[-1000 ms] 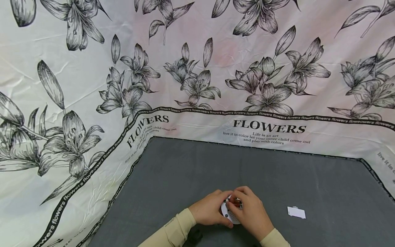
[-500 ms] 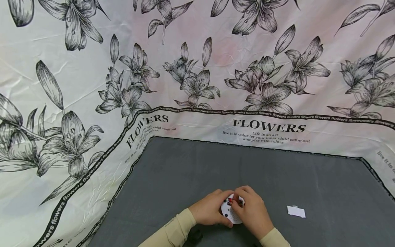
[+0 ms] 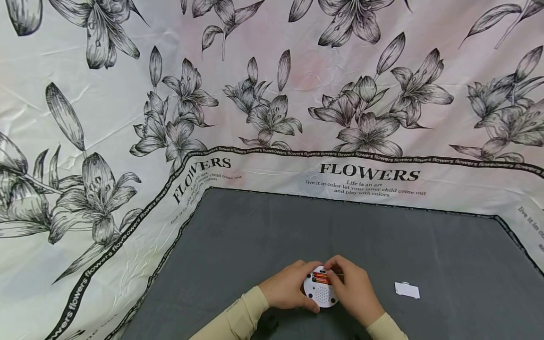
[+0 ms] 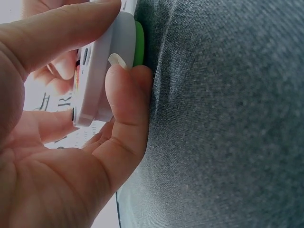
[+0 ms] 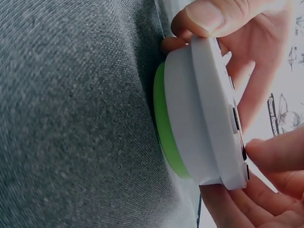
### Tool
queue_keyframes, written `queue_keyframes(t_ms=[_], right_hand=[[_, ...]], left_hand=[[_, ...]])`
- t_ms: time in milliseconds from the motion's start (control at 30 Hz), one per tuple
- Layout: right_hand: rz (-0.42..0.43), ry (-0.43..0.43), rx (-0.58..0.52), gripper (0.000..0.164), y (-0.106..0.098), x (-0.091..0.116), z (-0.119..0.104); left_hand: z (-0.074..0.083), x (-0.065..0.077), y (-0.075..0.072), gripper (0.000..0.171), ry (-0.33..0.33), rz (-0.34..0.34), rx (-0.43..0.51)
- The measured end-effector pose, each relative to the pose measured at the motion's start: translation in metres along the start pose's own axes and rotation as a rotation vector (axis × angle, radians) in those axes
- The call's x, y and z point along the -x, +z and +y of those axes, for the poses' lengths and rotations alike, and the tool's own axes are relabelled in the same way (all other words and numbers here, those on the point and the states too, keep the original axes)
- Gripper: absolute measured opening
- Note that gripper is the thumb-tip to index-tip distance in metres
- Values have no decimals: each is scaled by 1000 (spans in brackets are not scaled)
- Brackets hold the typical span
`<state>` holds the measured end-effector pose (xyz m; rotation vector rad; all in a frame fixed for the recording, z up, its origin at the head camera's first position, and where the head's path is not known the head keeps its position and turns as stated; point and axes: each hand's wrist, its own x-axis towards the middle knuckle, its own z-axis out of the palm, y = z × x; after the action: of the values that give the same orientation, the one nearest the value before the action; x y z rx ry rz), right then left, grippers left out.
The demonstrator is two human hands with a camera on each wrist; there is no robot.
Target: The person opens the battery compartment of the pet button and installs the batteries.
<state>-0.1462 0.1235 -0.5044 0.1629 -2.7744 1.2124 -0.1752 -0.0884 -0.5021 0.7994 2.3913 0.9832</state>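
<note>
My left hand (image 3: 289,285) grips a round white device (image 3: 319,302) by its edge, thumb on the near side and fingers at the far side. Its upturned face has small black feet, a patch of tiny holes and an uncovered battery compartment with red-orange batteries (image 3: 321,278). A green part (image 5: 170,123) shows on the underside in both wrist views, close over the grey cloth. My right hand (image 3: 354,290) has its thumb and index fingertips right at the compartment's right end. In the right wrist view that thumb (image 5: 273,152) meets the face.
A small white battery cover (image 3: 407,290) lies on the grey tabletop (image 3: 255,226) to the right of my hands. A dark object (image 3: 268,325) shows beside the left sleeve. Around the grey area runs a white cloth (image 3: 272,174) with black flower prints and lettering.
My right fingers have shifted off the battery compartment toward its right edge, uncovering the red-orange batteries. The left hand keeps its grip on the device in nearly the same spot.
</note>
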Motion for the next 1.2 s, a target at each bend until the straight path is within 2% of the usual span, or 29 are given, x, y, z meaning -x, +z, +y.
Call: queue_keyframes(t_ms=[367,767,1200], right_hand=[[6,39,-14,22,-3,-1,-4],[45,11,18,27,1,0,-4],[-1,17,-11,25,-3,1,-1]], left_hand=[[0,-2,0,92,6,6,-7],[1,-3,0,92,43,8,-47],[1,-1,0,93,2,1,-12]])
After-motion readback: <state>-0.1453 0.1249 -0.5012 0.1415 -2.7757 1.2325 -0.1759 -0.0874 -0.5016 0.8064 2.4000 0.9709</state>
